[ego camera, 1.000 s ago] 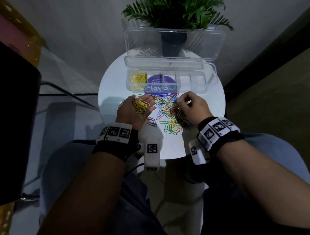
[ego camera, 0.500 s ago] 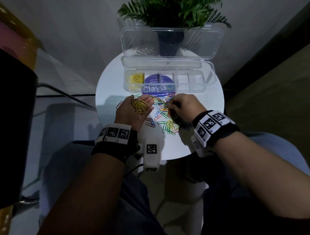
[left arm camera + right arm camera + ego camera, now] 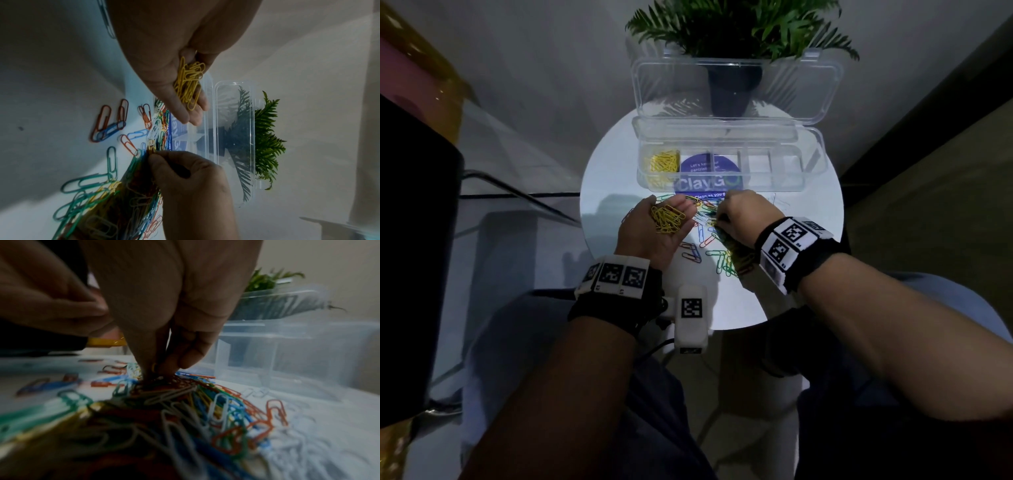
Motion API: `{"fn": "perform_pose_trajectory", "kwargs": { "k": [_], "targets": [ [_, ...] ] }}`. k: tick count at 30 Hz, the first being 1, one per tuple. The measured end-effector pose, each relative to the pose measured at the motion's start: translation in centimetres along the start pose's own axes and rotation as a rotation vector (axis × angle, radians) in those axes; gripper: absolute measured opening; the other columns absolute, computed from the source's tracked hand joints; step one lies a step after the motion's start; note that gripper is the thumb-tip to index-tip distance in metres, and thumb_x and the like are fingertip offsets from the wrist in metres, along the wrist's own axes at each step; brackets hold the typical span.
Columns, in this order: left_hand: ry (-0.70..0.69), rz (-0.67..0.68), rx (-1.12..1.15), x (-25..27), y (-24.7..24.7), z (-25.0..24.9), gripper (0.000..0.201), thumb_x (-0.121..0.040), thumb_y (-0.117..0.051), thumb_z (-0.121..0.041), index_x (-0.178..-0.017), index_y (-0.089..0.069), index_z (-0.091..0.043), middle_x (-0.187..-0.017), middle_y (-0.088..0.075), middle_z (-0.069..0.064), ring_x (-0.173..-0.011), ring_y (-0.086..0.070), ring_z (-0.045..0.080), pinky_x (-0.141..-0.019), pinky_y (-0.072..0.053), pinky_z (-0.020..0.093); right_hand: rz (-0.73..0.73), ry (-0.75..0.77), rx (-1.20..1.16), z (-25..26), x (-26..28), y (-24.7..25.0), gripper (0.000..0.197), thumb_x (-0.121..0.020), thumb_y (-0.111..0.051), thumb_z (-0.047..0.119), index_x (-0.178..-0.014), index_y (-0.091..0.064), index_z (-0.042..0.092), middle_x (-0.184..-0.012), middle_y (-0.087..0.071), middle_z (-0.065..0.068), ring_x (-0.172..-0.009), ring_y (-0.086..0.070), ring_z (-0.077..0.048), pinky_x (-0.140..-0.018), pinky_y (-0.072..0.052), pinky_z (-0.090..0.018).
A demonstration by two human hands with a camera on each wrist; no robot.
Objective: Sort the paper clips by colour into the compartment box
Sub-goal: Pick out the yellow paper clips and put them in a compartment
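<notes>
My left hand [image 3: 650, 236] lies palm up over the table's left part, its fingers relaxed, with a heap of yellow paper clips [image 3: 667, 218] [image 3: 189, 81] in the palm. Just to its right my right hand [image 3: 743, 219] reaches down into the mixed pile of coloured clips [image 3: 722, 257] [image 3: 205, 402]. Its thumb and forefinger pinch one yellow clip [image 3: 153, 367] [image 3: 151, 147]. Behind the pile stands the clear compartment box [image 3: 774, 186], lid open. Its leftmost compartment holds yellow clips [image 3: 662, 162]; the others look empty.
The round white table [image 3: 613, 192] is small, and its near edge is by my knees. The box's open lid [image 3: 736, 89] leans back against a potted plant [image 3: 736, 31]. A blue round sticker [image 3: 710, 168] shows through the box. A glass table [image 3: 493, 144] stands left.
My right hand has moved left across the pile toward the left hand and now pinches a yellow clip. The left hand has stayed put with its yellow clips.
</notes>
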State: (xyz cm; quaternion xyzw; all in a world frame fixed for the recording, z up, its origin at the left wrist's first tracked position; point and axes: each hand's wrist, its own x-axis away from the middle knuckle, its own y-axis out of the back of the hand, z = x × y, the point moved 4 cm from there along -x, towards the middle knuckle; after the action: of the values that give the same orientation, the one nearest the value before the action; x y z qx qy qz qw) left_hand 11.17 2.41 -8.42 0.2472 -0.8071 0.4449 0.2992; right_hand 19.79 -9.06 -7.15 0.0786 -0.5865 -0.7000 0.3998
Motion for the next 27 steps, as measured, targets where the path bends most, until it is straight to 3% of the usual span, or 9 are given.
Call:
{"fn": "perform_pose_trajectory", "kwargs": {
  "k": [3,5,8,12,17,21,23,25,27],
  "targets": [
    [0.006,-0.010,0.010,0.1,0.0,-0.1,0.047,-0.102,-0.024,-0.030,-0.090,-0.060,-0.003,-0.069,-0.073,0.008,-0.078,-0.065,0.016,-0.057,-0.057,0.024,-0.165,-0.003,-0.172,-0.7,1.0,1.3,0.019,-0.087,-0.057,0.014,-0.098,-0.071,0.007,-0.102,-0.068,-0.012,-0.094,-0.061,-0.025,-0.078,-0.040,-0.022],
    [0.005,-0.010,0.029,0.1,0.1,-0.2,0.046,-0.101,-0.024,-0.030,-0.091,-0.060,-0.003,-0.070,-0.073,0.008,-0.076,-0.067,0.016,-0.056,-0.056,0.024,-0.229,-0.057,-0.356,-1.2,1.6,1.8,0.013,-0.083,-0.063,0.013,-0.088,-0.072,0.007,-0.091,-0.071,-0.011,-0.083,-0.062,-0.020,-0.071,-0.040,-0.020],
    [-0.002,-0.002,0.049,0.1,0.3,-0.2,0.045,-0.101,-0.025,-0.030,-0.090,-0.060,-0.003,-0.070,-0.073,0.008,-0.065,-0.071,0.014,-0.056,-0.056,0.024,-0.206,-0.146,-0.610,-1.6,2.1,2.2,0.008,-0.077,-0.071,0.016,-0.082,-0.073,0.010,-0.073,-0.067,-0.004,-0.069,-0.056,-0.009,-0.065,-0.043,-0.018],
    [-0.007,-0.042,0.040,0.2,0.3,0.0,0.044,-0.102,-0.025,-0.029,-0.090,-0.059,-0.004,-0.067,-0.072,0.007,-0.071,-0.068,0.015,-0.055,-0.056,0.023,-0.133,-0.193,-0.908,-1.3,2.6,2.1,0.011,-0.075,-0.075,0.017,-0.082,-0.072,0.009,-0.065,-0.063,0.003,-0.056,-0.052,0.001,-0.062,-0.042,-0.014],
    [-0.005,-0.043,0.013,0.3,-0.4,0.7,0.043,-0.102,-0.025,-0.029,-0.094,-0.059,-0.003,-0.082,-0.067,0.011,-0.072,-0.061,0.019,-0.049,-0.055,0.022,-0.100,-0.069,-0.980,1.4,2.7,2.7,0.011,-0.076,-0.072,0.006,-0.072,-0.068,0.016,-0.063,-0.064,0.005,-0.055,-0.057,0.004,-0.057,-0.045,-0.009],
    [-0.021,-0.010,0.075,-0.2,-0.3,1.0,0.044,-0.100,-0.031,-0.026,-0.129,-0.048,0.002,-0.123,-0.058,0.020,-0.091,-0.058,0.026,-0.067,-0.056,0.032,-0.069,-0.019,-0.922,3.4,2.6,3.1,0.008,-0.077,-0.070,0.004,-0.077,-0.069,0.012,-0.068,-0.066,0.001,-0.063,-0.062,-0.006,-0.066,-0.052,-0.015],
    [-0.015,-0.004,0.070,-0.2,-0.2,0.8,0.042,-0.101,-0.027,-0.027,-0.117,-0.054,0.001,-0.116,-0.060,0.017,-0.092,-0.059,0.025,-0.060,-0.058,0.029,-0.086,-0.055,-0.911,3.3,2.5,3.2,0.003,-0.078,-0.070,0.005,-0.081,-0.069,0.006,-0.060,-0.063,0.004,-0.052,-0.058,0.003,-0.054,-0.045,-0.009],
    [-0.019,-0.031,0.032,-0.3,0.1,0.5,0.044,-0.102,-0.024,-0.029,-0.096,-0.059,-0.002,-0.102,-0.062,0.012,-0.090,-0.062,0.022,-0.062,-0.055,0.028,-0.122,-0.087,-0.799,2.5,2.3,3.3,0.005,-0.080,-0.069,0.009,-0.081,-0.070,0.004,-0.055,-0.060,0.008,-0.042,-0.052,0.007,-0.048,-0.041,-0.008],
    [-0.049,-0.049,0.019,-0.6,0.7,0.0,0.053,-0.100,-0.024,-0.028,-0.076,-0.065,-0.006,-0.084,-0.062,0.007,-0.072,-0.066,0.015,-0.061,-0.052,0.023,-0.137,-0.125,-0.717,1.4,2.3,3.1,0.011,-0.081,-0.070,0.013,-0.081,-0.070,0.002,-0.056,-0.061,0.003,-0.041,-0.052,0.004,-0.050,-0.046,-0.012]
  ]
}}
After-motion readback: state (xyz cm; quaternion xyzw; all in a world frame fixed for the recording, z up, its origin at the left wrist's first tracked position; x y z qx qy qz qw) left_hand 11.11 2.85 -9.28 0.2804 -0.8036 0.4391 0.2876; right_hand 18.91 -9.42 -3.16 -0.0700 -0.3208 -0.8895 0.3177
